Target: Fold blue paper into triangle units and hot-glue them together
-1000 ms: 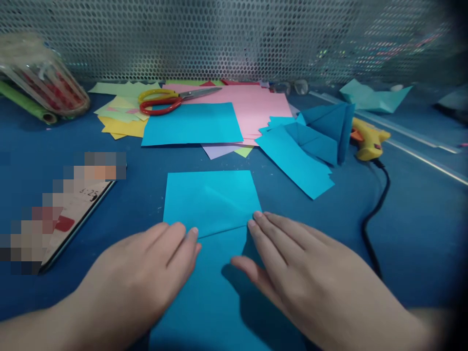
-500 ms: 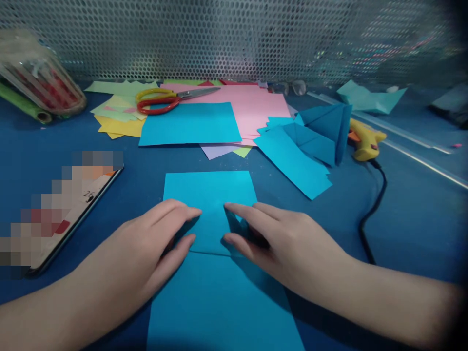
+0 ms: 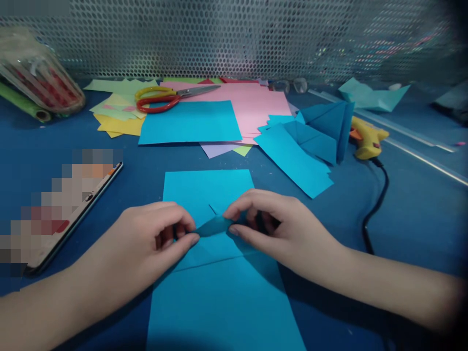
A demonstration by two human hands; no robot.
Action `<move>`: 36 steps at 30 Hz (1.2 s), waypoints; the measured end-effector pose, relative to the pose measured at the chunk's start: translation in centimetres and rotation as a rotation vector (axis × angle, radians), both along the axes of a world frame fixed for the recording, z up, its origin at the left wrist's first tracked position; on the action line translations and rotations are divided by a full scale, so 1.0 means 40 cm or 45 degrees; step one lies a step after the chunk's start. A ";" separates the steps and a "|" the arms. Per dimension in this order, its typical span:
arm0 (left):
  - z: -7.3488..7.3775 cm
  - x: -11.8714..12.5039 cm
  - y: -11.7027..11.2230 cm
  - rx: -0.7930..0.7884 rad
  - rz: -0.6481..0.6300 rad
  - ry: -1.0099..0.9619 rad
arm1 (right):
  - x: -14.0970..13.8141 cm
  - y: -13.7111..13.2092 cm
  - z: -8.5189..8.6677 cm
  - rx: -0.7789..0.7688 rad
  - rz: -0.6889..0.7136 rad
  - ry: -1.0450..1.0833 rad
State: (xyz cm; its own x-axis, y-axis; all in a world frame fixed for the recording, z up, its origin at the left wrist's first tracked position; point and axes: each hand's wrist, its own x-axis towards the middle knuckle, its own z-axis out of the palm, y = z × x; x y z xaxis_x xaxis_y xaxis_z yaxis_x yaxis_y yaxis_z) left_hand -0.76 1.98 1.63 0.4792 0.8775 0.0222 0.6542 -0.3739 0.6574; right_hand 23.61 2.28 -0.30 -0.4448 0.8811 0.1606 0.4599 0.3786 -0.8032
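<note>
A long blue paper sheet lies on the blue table in front of me, running from the near edge to mid-table. My left hand and my right hand both pinch a raised fold of this paper near its middle, thumbs and fingertips closed on the lifted flap between them. The far part of the sheet stays flat beyond my fingers. A short crease line shows just above the pinched flap.
Red and yellow scissors lie on a pile of coloured sheets at the back. Folded blue paper pieces sit at right beside a yellow glue gun with a black cable. A phone lies at left. Perforated metal wall behind.
My hands went from lying flat on the blue paper to moving inward and pinching up a fold at its middle; the paper's crease edge lifted off the table.
</note>
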 end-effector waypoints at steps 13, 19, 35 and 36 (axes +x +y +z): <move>-0.012 -0.014 -0.007 0.116 -0.084 0.074 | -0.003 -0.005 -0.005 0.231 0.044 -0.157; -0.028 -0.013 -0.008 0.609 -0.384 0.287 | 0.007 -0.002 -0.018 0.339 0.137 -0.130; -0.043 -0.026 -0.032 0.689 -0.342 0.272 | 0.012 0.003 0.004 0.907 0.363 -0.337; -0.043 -0.026 -0.032 0.696 -0.327 0.267 | 0.011 0.003 0.005 0.942 0.399 -0.385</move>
